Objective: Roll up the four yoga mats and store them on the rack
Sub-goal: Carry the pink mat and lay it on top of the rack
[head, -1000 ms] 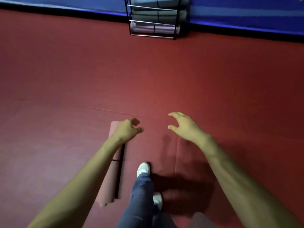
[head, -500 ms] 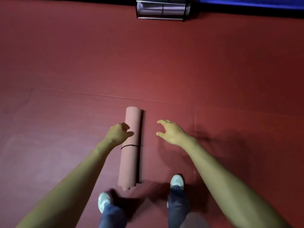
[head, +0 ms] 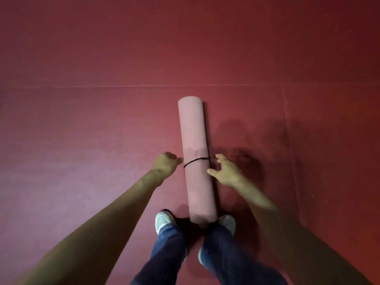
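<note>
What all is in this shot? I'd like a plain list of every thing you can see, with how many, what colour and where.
Rolled yoga mat: one, pink, lying on the floor in the middle, pointing away from the person, its near end between the shoes.
Cord: one, black, looped around the mat about halfway along.
Floor: one, dark red, filling the view, with thin seams across the middle and down the right.
Shoes: two, pale, at the mat's near end, one on each side.
Trouser legs: two, blue, bottom centre.
Left hand: one, loosely curled, just left of the mat, not touching it.
Right hand: one, fingers spread, at the mat's right edge; contact unclear.
</note>
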Action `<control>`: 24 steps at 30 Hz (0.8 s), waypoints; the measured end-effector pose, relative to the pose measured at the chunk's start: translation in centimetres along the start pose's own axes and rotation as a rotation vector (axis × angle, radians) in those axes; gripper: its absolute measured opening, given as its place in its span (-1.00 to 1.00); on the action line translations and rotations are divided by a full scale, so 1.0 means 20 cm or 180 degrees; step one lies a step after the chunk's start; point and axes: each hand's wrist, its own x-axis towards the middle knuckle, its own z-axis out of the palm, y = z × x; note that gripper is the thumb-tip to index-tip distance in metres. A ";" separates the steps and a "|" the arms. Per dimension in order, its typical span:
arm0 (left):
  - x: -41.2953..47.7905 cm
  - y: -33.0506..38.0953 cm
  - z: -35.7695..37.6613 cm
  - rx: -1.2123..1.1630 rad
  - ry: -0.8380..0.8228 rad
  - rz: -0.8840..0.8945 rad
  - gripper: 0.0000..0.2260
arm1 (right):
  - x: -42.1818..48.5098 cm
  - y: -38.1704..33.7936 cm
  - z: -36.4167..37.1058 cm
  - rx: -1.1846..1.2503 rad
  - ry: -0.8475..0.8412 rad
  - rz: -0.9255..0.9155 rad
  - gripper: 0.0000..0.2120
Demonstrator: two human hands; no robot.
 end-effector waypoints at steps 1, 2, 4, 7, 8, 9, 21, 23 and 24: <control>0.08 -0.06 0.04 -0.0125 -0.0082 -0.0070 -0.87 | 0.06 0.04 0.09 0.0051 -0.0014 0.0102 -0.38; 0.16 -0.11 0.09 -0.0308 -0.0130 -0.0144 -0.80 | 0.12 0.09 0.17 0.0155 -0.0014 0.0186 -0.36; 0.31 -0.19 0.19 -0.0544 -0.0150 -0.0244 -0.59 | 0.25 0.17 0.32 0.0464 0.0004 0.0290 -0.31; 0.54 -0.28 0.35 -0.0640 -0.0229 -0.0363 -0.39 | 0.44 0.30 0.53 0.0702 0.0097 0.0430 -0.23; 0.62 -0.31 0.40 -0.0724 -0.0260 -0.0419 -0.33 | 0.52 0.34 0.59 0.0730 0.0151 0.0431 -0.21; 0.70 -0.33 0.45 -0.0823 -0.0276 -0.0436 -0.28 | 0.58 0.38 0.65 0.0770 0.0209 0.0452 -0.19; 1.44 -0.48 0.82 -0.2109 -0.0449 -0.0387 -0.02 | 1.30 0.66 0.81 0.1733 0.0132 0.0273 0.09; 1.50 -0.49 0.84 -0.2260 -0.0416 -0.0321 0.07 | 1.37 0.70 0.84 0.1693 -0.0111 0.0323 0.34; 1.52 -0.50 0.84 -0.2348 -0.0377 -0.0256 0.06 | 1.40 0.72 0.86 0.1603 -0.0242 0.0300 0.41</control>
